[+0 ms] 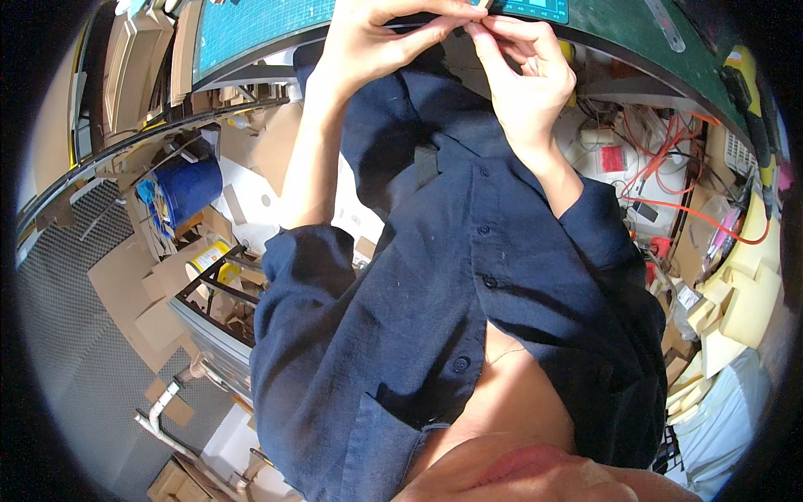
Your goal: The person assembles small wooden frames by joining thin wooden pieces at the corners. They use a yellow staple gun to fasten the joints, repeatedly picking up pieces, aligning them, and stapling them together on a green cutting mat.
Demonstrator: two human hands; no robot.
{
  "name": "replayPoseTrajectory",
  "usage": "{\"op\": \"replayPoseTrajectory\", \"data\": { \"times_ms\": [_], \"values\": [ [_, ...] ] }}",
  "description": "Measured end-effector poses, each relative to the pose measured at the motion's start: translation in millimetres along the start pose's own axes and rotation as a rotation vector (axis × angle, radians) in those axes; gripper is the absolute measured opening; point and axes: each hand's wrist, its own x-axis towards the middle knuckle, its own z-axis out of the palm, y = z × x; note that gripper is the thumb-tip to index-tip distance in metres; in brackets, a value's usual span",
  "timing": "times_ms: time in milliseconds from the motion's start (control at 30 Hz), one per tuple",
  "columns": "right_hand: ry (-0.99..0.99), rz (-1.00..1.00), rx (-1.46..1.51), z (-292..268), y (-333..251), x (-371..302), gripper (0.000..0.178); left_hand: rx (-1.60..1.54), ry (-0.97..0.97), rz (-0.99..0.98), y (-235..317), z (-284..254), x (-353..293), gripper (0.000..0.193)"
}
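Head view: left hand [368, 42] and right hand [523, 71] raised, fingertips pinched together.

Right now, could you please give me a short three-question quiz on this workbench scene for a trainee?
1. True or false: the left hand and the right hand are held far apart.
2. What colour is the cutting mat? A red, B green, C white.
3. What colour is the bucket on the person's left?
Key: 1 false, their pinched fingertips meet at the mat's edge; 2 B; 3 blue.
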Motion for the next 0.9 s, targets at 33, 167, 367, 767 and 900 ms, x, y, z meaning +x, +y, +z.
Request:
{"op": "replayPoseTrajectory", "data": {
  "times_ms": [33, 167, 367, 767, 900],
  "values": [
    [0.002, -0.008, -0.012, 0.1, 1.4, -0.8, 0.022, -0.028, 0.010, 0.020, -2.5, 0.3, -0.8, 0.021],
    [0.024, 0.022, 0.021, 3.4, -0.3, -1.7, 0.019, -0.105, 0.005, -0.065, 0.2, 1.7, -4.0, 0.021],
    [0.053, 0.054, 0.055, 5.6, 1.3, -4.8, 0.018, -0.135, 0.002, -0.087, 2.7, 1.0, -3.6, 0.019],
    [0.053, 0.024, -0.017, 5.9, -0.2, -3.5, 0.017, -0.208, 0.000, -0.125, 2.3, 1.8, -5.1, 0.020],
    [0.062, 0.027, 0.004, 7.6, -1.2, -3.3, 0.018, -0.161, 0.004, -0.114, 2.9, 1.0, -5.2, 0.020]
  ]
}}
